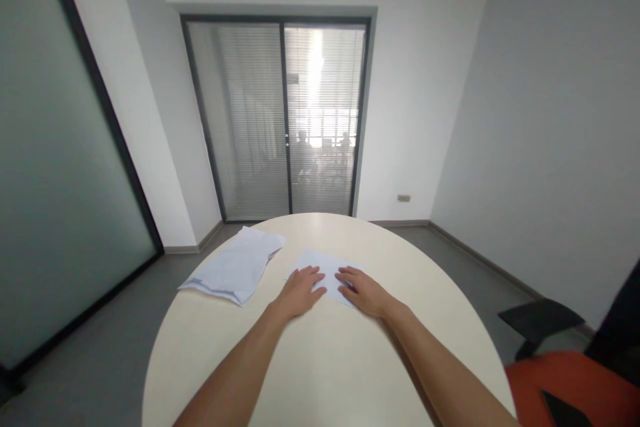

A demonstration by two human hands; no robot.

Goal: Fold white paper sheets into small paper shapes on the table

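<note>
A white sheet of paper lies on the round cream table, a little past the middle. My left hand rests flat on the sheet's near left part, fingers stretched out. My right hand lies flat on its near right part, fingers spread and pointing left toward the other hand. Neither hand grips anything. A loose stack of white papers sits at the table's left edge, a short way left of my left hand.
An orange and black chair stands at the right of the table. Glass sliding doors with blinds face me across grey floor. A frosted glass wall runs along the left.
</note>
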